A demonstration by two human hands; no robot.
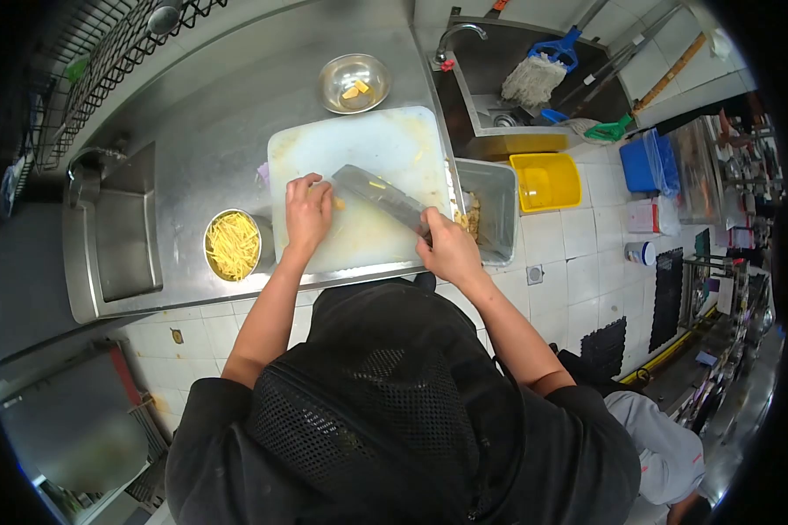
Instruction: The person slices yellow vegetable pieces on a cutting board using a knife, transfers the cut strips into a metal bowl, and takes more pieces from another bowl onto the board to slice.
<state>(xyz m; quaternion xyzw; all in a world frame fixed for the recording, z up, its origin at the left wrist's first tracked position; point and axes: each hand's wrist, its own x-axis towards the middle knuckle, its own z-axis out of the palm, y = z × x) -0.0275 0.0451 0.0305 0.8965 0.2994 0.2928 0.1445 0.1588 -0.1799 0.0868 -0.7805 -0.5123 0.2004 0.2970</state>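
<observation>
Broad-bladed grey steel cleaver [381,199] reaches out from a worker's right hand [451,249], whose fingers are closed firmly around a mostly hidden handle, over a white rectangular plastic cutting board [320,150]. Its long axis runs diagonally, from the right grip forward and leftward; the free end points away from the worker's body, to a spot just beside the fingers of the left hand [308,214]. One broad face shows from above, with a thin yellow sliver [377,185] on it; whether the edge touches the board cannot be told.

Left of the right grip and slightly farther out, a small pale-yellow piece [338,203] sits at the left fingertips. Those fingers are bent and a little parted; whether they press the piece or merely rest beside it is unclear.

Good cutting here would seem to call for tucked left fingertips, knuckles facing the blade as a guide, the piece held flat and steady, and the cleaver upright with short, even strokes. Wiping off the sliver should help keep cuts clean.

Nearest the left grip, on its outer side, thin yellow shreds [232,247] fill a round steel container [259,238].
</observation>
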